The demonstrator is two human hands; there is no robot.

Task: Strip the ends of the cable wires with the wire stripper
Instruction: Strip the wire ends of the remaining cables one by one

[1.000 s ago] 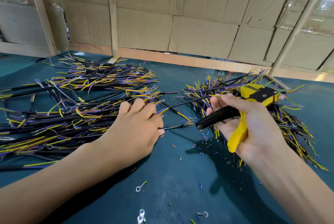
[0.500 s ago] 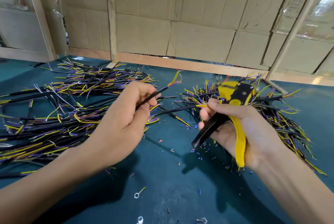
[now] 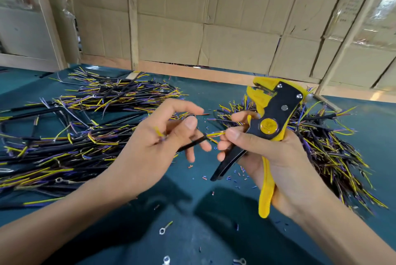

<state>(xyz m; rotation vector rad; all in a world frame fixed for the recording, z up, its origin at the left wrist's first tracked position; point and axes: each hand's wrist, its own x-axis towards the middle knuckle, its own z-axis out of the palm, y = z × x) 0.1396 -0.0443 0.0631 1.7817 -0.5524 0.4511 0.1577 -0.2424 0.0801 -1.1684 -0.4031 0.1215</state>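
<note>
The left hand (image 3: 150, 147) is pinching a black cable (image 3: 190, 143) in its grip above the teal worktop (image 3: 192, 232), the cable's yellow and purple wire ends (image 3: 215, 134) reaching right to the right thumb. The right hand (image 3: 276, 157) is clenching its grip on the yellow wire stripper (image 3: 270, 123), head pointing up, between two cable piles (image 3: 85, 125)

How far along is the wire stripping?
Done: snipped insulation bits litter the teal table, beside a heap of cables at right. In hand: the left hand holds one black cable; the right hand grips the yellow-and-black wire stripper and pinches its wires. Left: the big pile at left, seemingly.
</note>
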